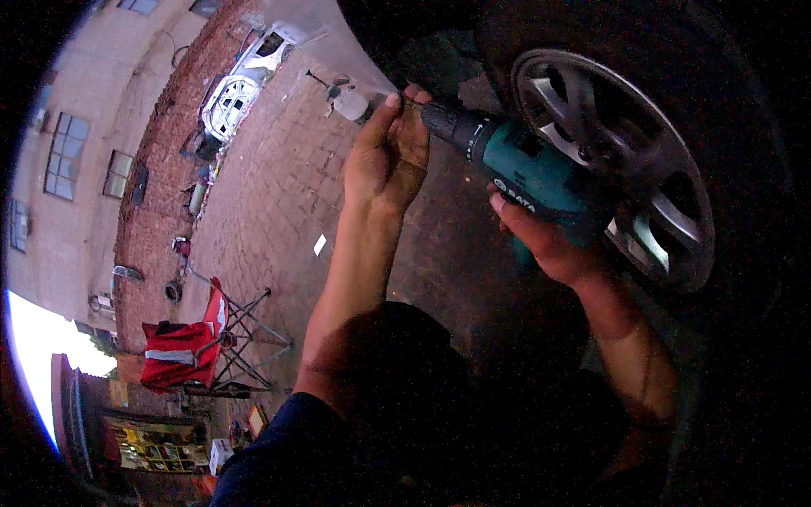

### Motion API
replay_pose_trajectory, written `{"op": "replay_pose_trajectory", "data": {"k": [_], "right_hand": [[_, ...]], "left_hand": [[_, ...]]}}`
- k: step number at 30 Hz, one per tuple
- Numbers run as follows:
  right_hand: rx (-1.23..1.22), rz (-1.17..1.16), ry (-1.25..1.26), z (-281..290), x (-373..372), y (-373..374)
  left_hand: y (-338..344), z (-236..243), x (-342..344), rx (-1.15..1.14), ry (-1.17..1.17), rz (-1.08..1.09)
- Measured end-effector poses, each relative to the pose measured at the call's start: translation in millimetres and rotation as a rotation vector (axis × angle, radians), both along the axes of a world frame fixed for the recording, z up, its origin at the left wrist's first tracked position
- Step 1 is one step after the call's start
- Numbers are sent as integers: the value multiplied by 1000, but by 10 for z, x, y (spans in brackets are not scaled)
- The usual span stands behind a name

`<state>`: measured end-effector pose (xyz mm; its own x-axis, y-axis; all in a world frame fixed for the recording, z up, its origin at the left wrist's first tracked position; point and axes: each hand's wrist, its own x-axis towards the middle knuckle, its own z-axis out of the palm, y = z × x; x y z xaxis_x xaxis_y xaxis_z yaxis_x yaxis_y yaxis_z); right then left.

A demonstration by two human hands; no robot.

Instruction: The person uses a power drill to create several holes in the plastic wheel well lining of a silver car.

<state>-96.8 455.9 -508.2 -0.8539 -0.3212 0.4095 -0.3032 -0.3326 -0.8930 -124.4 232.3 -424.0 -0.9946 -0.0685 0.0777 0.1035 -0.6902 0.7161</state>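
Observation:
My right hand (545,237) is wrapped round a green and black cordless drill (541,169), which points up and to the left. The drill's black chuck (448,125) ends right beside the fingertips of my left hand (389,148). The thumb and fingers of that hand are closed together at the tip, by the lower edge of a pale car body panel (338,51). Whatever they pinch is too small and dark to make out. Close behind the drill stands a car wheel (667,211) with a silver spoked rim and a dark tyre.
Brick paving (279,160) stretches away on the left. A red folding chair (190,351) stands there, and a white rounded container (349,104) lies beyond my left hand. Farther off are a stripped car door (230,106) and a building (80,152). Deep shadow covers the lower right.

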Motion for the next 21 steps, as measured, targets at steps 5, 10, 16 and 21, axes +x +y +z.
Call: {"op": "replay_pose_trajectory", "data": {"k": [5, 10, 16, 21], "right_hand": [[56, -126, 100, 24, -62, -77], [-244, 99, -301, 82, -120, -141], [-236, 64, -291, 167, -165, -199], [-313, 172, -400, 134, -283, -340]], "left_hand": [[-21, 0, -194, 85, -20, -89], [-1, 1, -311, -2, 0, -25], [21, -21, -416, -104, 17, 23], [121, -37, -487, -69, 95, -4]]}}
